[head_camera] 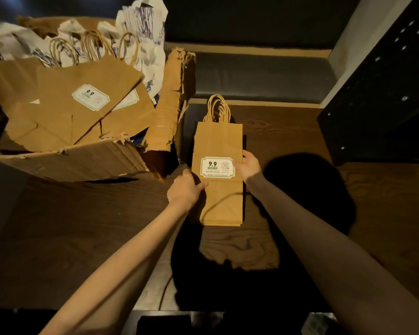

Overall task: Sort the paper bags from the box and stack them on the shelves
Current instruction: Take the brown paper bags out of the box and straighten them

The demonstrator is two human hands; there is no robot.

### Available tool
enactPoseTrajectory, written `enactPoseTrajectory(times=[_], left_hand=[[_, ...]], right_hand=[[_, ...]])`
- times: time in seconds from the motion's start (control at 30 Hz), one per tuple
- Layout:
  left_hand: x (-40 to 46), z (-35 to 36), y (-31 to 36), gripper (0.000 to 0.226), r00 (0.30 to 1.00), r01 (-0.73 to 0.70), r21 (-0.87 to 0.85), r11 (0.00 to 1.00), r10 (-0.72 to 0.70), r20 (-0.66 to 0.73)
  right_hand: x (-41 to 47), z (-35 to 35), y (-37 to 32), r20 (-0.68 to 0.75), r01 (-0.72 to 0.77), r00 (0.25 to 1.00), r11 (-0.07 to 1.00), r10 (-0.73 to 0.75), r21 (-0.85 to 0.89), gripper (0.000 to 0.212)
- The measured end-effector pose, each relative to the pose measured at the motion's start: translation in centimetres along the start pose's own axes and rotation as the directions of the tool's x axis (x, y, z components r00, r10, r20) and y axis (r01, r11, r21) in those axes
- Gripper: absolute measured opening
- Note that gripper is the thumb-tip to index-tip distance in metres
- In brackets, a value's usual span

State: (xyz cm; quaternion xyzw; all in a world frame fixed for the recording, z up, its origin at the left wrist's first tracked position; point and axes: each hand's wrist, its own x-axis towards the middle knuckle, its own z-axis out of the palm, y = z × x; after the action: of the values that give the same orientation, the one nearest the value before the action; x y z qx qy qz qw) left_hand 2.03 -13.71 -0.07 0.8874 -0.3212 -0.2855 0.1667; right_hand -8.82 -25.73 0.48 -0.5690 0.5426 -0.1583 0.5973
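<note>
- On the dark wood-grain table (288,131), just above centre, lies a flat stack of brown kraft paper bags (217,141), twisted paper handles pointing to 12 o'clock and folded bottoms toward you at 6 o'clock
- Your left hand (185,189) grips the stack's left edge near its lower half, thumb curled over the top bag's face, fingers hidden beneath
- Your right hand (248,165) holds the right edge level with the white and green "9.9" label (217,167), thumb lying on the label's right side; how the other fingers sit you cannot tell
- At 10 o'clock sits the torn brown cardboard box (78,160), one ragged flap standing up just left of the stack
- Across the box's top lies a larger brown paper bag with the same label (65,107), tilted; behind it stand white printed paper bags (140,22) with looped paper handles
- At 2 o'clock, well apart from the stack, stands a black perforated metal shelf frame (377,93)
- Your shadow falls dark over the table at 4 to 6 o'clock
</note>
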Motion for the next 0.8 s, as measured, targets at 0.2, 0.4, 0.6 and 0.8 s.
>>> enactPoseTrajectory(times=[0.2, 0.4, 0.6, 0.8], left_hand=[[0.3, 0.7, 0.2, 0.064, 0.998, 0.061, -0.129, 0.99, -0.062, -0.001], [0.1, 1.6, -0.4, 0.067, 0.995, 0.054, -0.417, 0.907, -0.015, 0.097], [0.6, 0.9, -0.6, 0.061, 0.986, 0.083, -0.391, 0.916, -0.018, 0.166], [1.1, -0.5, -0.4, 0.062, 0.982, 0.071, -0.434, 0.898, 0.013, 0.189]], right_hand=[[-0.6, -0.6, 1.1, 0.088, -0.066, 0.993, 0.981, 0.083, -0.18, 0.06], [-1.9, 1.0, 2.4, 0.091, -0.172, 0.981, 0.985, 0.17, 0.024, 0.075], [-1.7, 1.9, 2.6, 0.039, -0.095, 0.995, 0.995, 0.096, -0.027, 0.073], [-2.3, 0.0, 1.1, 0.015, -0.095, 0.995, 0.995, 0.096, -0.04, 0.058]])
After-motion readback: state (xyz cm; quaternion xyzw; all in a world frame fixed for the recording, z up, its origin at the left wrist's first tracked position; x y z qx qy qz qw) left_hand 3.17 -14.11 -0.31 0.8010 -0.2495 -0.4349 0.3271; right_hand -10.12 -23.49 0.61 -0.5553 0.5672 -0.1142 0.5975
